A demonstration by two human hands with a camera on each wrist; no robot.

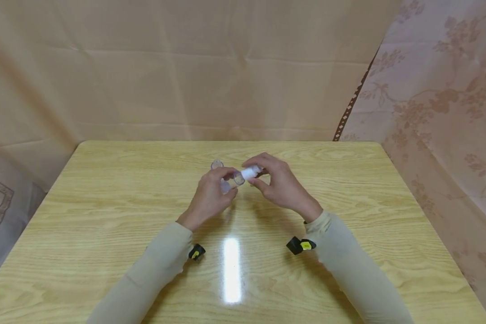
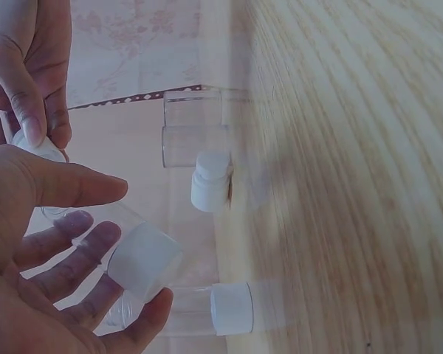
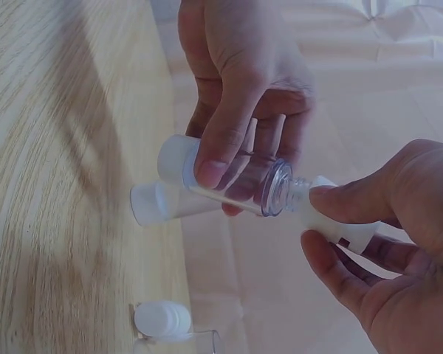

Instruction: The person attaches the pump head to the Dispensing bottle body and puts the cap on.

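Note:
My left hand (image 1: 214,189) grips a clear bottle (image 3: 244,177) with a white base (image 2: 144,262), thumb on one side and fingers on the other. The bottle lies tilted, its threaded mouth toward my right hand (image 1: 281,182). Between thumb and fingers, my right hand pinches a white pump top (image 3: 336,221). Its clear narrow end is right at the bottle's mouth, in line with it. Both hands are raised over the table.
A second clear bottle with a white base (image 2: 232,308) stands on the wooden table (image 1: 105,234) behind my left hand. A small white pump piece (image 2: 210,184) and a clear cylindrical cap (image 2: 196,129) stand farther along. Curtains hang behind the table's far edge.

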